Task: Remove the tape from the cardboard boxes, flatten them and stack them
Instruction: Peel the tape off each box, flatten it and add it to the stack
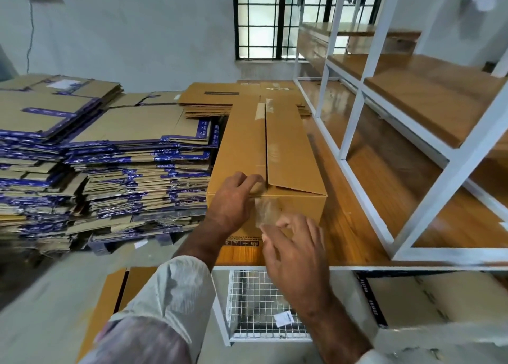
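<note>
A white metal shelf frame [357, 94] with wooden boards stands beside a barred window [264, 20].

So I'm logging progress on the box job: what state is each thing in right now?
Long brown cardboard box: upright on the wooden shelf, top flaps parted at the seam, right flap raised, not flattened.
Clear tape strip: half peeled from the box's near end, crumpled.
Left hand: fingers curled over the box's near top edge.
Right hand: pinching the tape.
Flattened cardboard stacks with blue tape: piled flat at left.
</note>
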Action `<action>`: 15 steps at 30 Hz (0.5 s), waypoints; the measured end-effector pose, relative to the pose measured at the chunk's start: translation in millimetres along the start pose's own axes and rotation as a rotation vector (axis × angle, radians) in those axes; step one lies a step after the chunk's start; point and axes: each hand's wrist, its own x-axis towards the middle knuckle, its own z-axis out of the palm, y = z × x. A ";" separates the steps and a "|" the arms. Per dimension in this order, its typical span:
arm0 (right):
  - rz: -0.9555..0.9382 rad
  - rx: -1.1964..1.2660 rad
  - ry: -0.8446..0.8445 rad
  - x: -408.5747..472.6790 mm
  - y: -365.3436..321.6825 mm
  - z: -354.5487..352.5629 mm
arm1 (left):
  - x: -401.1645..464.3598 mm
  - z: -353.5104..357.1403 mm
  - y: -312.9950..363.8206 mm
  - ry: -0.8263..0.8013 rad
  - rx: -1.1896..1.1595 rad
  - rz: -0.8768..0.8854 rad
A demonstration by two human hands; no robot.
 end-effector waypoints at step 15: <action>0.232 0.132 0.020 42.4 31.9 10.1 | -11.5 19.9 -11.6 -0.057 0.251 0.092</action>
